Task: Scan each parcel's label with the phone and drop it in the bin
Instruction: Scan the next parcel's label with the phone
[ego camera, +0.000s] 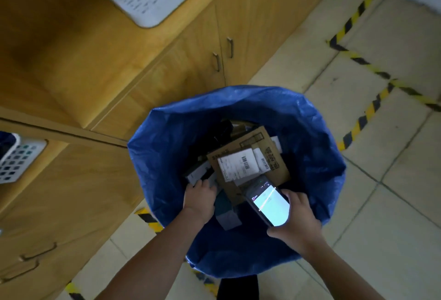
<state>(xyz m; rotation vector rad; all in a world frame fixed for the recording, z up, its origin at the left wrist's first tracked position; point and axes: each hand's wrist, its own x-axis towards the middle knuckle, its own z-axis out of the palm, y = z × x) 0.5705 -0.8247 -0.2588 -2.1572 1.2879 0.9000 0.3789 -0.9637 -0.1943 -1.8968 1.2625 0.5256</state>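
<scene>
While right hand (301, 222) grips phone (268, 200), left hand (199, 198) inside bin (164, 156) rim.

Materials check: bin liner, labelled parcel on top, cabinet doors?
Bin liner: likely thin plastic film, blue, crinkled with faint sheen. Labelled parcel: brown cardboard, matte, folded flaps. Cabinet doors: wood or wood-look laminate; grain shows, cannot tell which.

Dim, soft view (glare on phone (270, 205))
</scene>
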